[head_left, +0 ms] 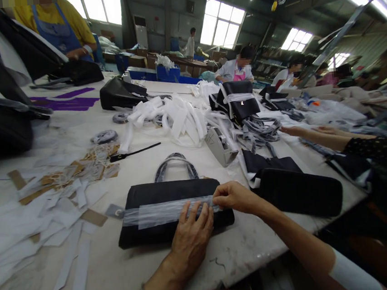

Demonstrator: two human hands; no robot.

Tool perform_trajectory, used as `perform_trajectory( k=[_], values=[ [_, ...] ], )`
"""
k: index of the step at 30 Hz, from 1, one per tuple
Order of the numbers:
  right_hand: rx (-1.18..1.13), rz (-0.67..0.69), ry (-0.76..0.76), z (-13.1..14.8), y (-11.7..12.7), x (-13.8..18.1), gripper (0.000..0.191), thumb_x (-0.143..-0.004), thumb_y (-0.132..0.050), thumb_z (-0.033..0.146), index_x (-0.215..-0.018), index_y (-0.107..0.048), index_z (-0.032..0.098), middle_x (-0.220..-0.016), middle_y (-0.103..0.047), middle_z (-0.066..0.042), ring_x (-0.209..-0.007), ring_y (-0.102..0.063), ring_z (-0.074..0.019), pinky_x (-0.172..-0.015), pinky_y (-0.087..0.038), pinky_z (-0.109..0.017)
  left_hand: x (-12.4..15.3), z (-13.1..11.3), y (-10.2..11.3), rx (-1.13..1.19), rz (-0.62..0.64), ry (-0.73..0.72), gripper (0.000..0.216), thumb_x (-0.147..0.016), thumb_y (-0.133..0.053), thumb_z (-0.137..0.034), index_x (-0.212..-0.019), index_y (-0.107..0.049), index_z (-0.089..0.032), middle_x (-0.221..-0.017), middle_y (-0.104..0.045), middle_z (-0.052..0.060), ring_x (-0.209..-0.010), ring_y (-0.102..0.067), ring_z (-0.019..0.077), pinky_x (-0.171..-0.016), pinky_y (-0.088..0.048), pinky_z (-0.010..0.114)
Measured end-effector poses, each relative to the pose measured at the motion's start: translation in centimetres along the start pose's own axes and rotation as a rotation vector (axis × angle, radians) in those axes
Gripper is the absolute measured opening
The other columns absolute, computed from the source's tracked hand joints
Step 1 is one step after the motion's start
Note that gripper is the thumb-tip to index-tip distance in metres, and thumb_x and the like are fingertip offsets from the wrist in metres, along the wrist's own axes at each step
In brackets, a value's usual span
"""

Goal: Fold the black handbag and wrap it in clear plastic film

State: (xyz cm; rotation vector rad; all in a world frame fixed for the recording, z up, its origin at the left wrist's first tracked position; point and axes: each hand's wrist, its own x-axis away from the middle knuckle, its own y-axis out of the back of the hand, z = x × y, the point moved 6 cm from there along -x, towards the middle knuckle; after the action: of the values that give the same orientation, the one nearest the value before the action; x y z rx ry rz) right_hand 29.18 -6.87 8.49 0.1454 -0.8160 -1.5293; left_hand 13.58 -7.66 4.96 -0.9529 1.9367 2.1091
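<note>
A black handbag (154, 235) lies flat on the table before me, its plastic-wrapped handle (161, 170) pointing away. Across its middle runs a band of clear plastic film (159, 213). My left hand (194, 229) rests on the bag with fingers stretched over the film. At the bag's right end, my right hand (234, 198) pinches the edge of the film between thumb and fingers. Just right of that hand lies a flat black bag piece (300, 191). A tape dispenser (219, 147) stands behind the bag.
Paper strips and tags (63, 212) litter the left side. Behind are white foam strips (180, 119), wrapped straps (258, 129) and more black bags (240, 99). A co-worker's hands (310, 133) reach in from the right; other people stand farther back.
</note>
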Motion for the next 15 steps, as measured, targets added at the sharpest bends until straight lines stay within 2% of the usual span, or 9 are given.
perform_trajectory(
  k=[6, 9, 12, 15],
  values=[
    [0.103, 0.019, 0.024, 0.7, -0.2, -0.9, 0.015, -0.075, -0.061, 0.029, -0.072, -0.069, 0.017, -0.061, -0.066, 0.002, -0.055, -0.055, -0.0110, -0.049, -0.038, -0.021, 0.2, 0.1, -0.5, 0.004, 0.044, 0.004, 0.038, -0.097, -0.045, -0.026, -0.134, -0.052, -0.022, -0.133, -0.057, 0.006, -0.125, -0.048, 0.0262, -0.112, -0.028, 0.050],
    [0.184, 0.009, 0.043, 1.3, -0.4, -1.1, 0.013, -0.075, -0.063, 0.027, -0.082, -0.070, 0.018, -0.063, -0.066, 0.003, -0.057, -0.058, -0.0118, -0.052, -0.039, -0.021, 0.3, 0.0, -0.6, 0.013, 0.057, 0.003, 0.040, -0.096, -0.046, -0.025, -0.135, -0.050, -0.021, -0.135, -0.056, 0.005, -0.125, -0.047, 0.0273, -0.113, -0.027, 0.050],
    [0.311, -0.012, 0.055, 1.7, -0.3, -1.4, 0.028, -0.072, -0.066, 0.021, -0.100, -0.065, 0.019, -0.062, -0.064, 0.005, -0.057, -0.057, -0.0118, -0.054, -0.038, -0.021, 0.3, 0.0, -0.6, 0.009, 0.051, 0.002, 0.039, -0.096, -0.046, -0.026, -0.135, -0.051, -0.021, -0.135, -0.057, 0.006, -0.125, -0.047, 0.0271, -0.112, -0.028, 0.050],
    [0.397, -0.033, 0.045, 1.8, 0.1, -1.6, 0.031, -0.072, -0.067, 0.019, -0.103, -0.062, 0.018, -0.063, -0.064, 0.004, -0.059, -0.057, -0.0124, -0.055, -0.037, -0.022, 0.2, 0.0, -0.6, 0.000, 0.043, -0.003, 0.038, -0.096, -0.046, -0.027, -0.134, -0.051, -0.021, -0.133, -0.058, 0.007, -0.124, -0.048, 0.0259, -0.112, -0.029, 0.050]
  ],
)
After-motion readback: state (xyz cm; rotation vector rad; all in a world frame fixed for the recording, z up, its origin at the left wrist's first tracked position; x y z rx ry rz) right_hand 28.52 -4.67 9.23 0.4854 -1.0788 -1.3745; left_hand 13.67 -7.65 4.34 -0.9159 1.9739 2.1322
